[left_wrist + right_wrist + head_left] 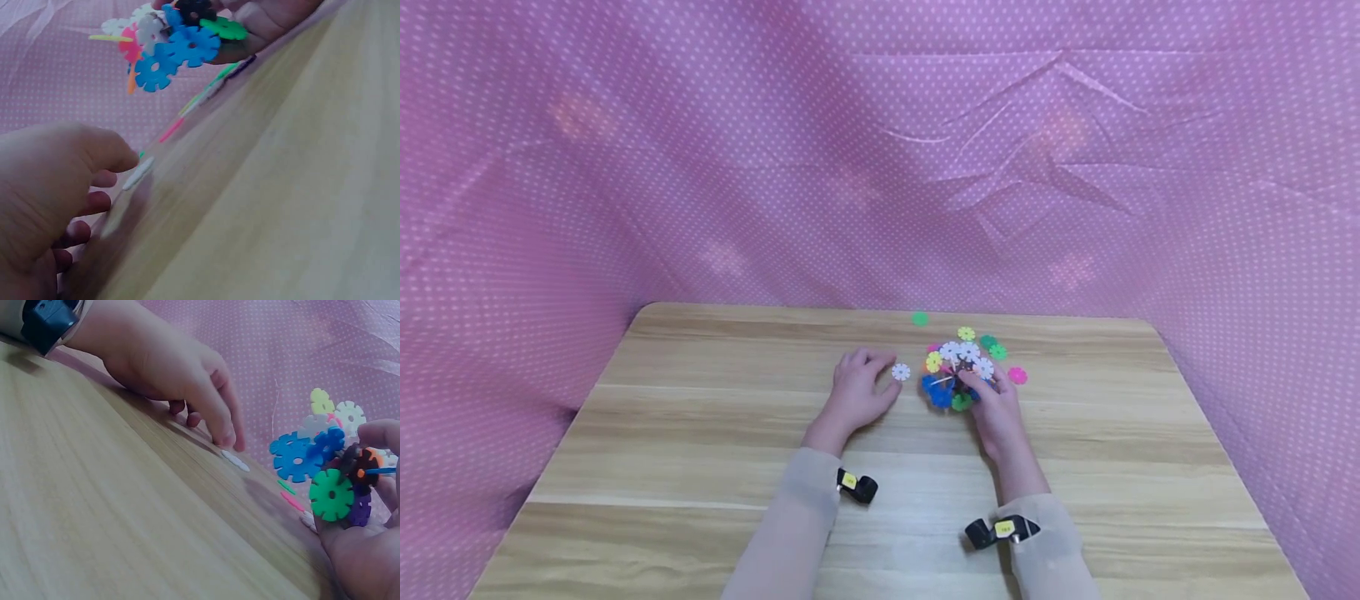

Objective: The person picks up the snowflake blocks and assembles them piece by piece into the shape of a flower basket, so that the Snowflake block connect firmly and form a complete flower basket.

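A cluster of interlocked notched plastic discs [942, 397] in blue, white, yellow, green and other colours is held in my right hand [997, 414]. Seen from the right wrist, the thumb and fingers of that hand grip the cluster around its dark brown and purple pieces, with a green disc [332, 495] facing the camera. My left hand [859, 392] is low over the table to the left, fingers loosely bent and nothing between them. Right at its fingertips a loose white disc [901, 372] lies flat on the wood; the left wrist view shows this white disc [139, 174] edge-on.
Loose discs lie on the wooden table [700, 450] behind and beside the cluster: a light green one [920, 318] near the back edge, a yellow one [966, 333], green ones [997, 352] and a pink one [1017, 376]. Pink dotted cloth [850, 167] hangs around the table.
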### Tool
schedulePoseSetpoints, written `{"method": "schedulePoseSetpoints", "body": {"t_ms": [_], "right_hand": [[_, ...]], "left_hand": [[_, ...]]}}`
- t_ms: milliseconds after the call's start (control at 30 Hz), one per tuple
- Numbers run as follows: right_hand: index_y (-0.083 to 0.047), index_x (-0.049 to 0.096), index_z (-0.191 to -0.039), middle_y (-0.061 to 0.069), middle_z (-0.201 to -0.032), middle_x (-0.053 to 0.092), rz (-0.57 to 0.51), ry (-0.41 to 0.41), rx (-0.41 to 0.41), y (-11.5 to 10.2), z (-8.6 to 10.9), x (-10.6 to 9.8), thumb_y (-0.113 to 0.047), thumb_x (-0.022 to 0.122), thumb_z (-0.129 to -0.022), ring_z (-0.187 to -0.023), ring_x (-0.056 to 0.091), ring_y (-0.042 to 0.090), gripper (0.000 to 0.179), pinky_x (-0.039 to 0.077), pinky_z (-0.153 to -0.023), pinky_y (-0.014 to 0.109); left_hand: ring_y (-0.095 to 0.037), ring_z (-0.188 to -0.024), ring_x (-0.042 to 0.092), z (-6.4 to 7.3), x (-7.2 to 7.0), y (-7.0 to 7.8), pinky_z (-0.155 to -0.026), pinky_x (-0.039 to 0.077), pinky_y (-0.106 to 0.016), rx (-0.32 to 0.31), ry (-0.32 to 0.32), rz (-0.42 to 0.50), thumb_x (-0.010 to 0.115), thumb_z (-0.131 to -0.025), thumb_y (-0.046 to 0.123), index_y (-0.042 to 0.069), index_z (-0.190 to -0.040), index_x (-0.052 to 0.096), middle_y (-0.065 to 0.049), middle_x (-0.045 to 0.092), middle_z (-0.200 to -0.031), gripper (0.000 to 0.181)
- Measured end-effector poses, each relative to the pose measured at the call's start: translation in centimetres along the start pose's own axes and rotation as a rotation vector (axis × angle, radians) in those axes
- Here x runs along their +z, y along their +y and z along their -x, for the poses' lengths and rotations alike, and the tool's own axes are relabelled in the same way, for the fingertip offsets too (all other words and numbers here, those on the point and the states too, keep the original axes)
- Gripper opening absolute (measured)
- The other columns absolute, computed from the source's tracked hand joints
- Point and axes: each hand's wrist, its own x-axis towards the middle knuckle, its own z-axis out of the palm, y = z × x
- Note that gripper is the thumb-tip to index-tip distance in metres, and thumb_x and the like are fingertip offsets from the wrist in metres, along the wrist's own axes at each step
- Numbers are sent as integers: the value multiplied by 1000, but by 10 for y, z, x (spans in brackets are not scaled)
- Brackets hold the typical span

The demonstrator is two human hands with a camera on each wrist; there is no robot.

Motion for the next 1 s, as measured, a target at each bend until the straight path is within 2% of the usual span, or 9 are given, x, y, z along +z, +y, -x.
{"method": "schedulePoseSetpoints", "body": {"t_ms": [133,300,400,567,700,833,933,1000], "right_hand": [[-10,45,-165,12,-161,48,-43,1,5,0,-1,0,-5,64,-106,-138,57,21,63,52,-113,29],[-9,47,-163,8,-156,52,-69,16,6,-1,-1,1,-5,64,-106,-134,59,19,60,52,-112,28],[-11,56,-154,6,-149,57,-88,11,-6,-1,0,1,-5,65,-105,-128,64,17,50,54,-109,28],[-21,67,-128,3,-135,64,-118,10,-22,0,1,3,-4,66,-105,-114,70,15,28,59,-99,26],[-21,65,-128,3,-133,66,-112,15,-12,0,1,3,-4,67,-105,-112,71,14,29,59,-97,25],[-19,62,-134,4,-134,67,-100,14,1,0,0,2,-5,69,-105,-113,72,15,34,60,-98,26],[-18,62,-135,4,-132,70,-96,17,3,0,0,2,-5,71,-104,-113,73,16,36,61,-98,28],[-19,62,-136,4,-131,72,-91,16,0,0,0,1,-4,72,-103,-112,74,17,37,61,-97,29]], "left_hand": [[-35,-135,50,0,2,-1,-118,38,-56,8,-19,-52,75,-103,34,11,-143,72,-13,62,-140,46],[-32,-132,52,0,3,1,-116,40,-53,-10,-16,-50,77,-103,33,14,-140,74,-10,62,-135,41],[-30,-127,53,1,3,3,-115,40,-53,-5,-24,-53,77,-103,35,15,-143,73,-9,61,-130,45],[-26,-120,54,1,5,5,-114,39,-52,8,-30,-63,77,-103,38,20,-141,74,-5,62,-125,42],[-25,-118,57,0,6,6,-110,41,-50,-15,-41,-26,79,-101,34,16,-131,76,-2,65,-119,34],[-20,-99,60,-2,4,6,-98,46,-42,-28,-46,59,82,-99,28,14,-113,73,3,66,-100,22],[-16,-85,61,-2,2,8,-84,52,-35,-55,-35,213,80,-101,27,16,-104,70,4,65,-90,16],[-15,-81,62,-1,0,11,-76,56,-32,-82,-14,334,78,-103,29,16,-101,70,3,67,-88,15]]}}
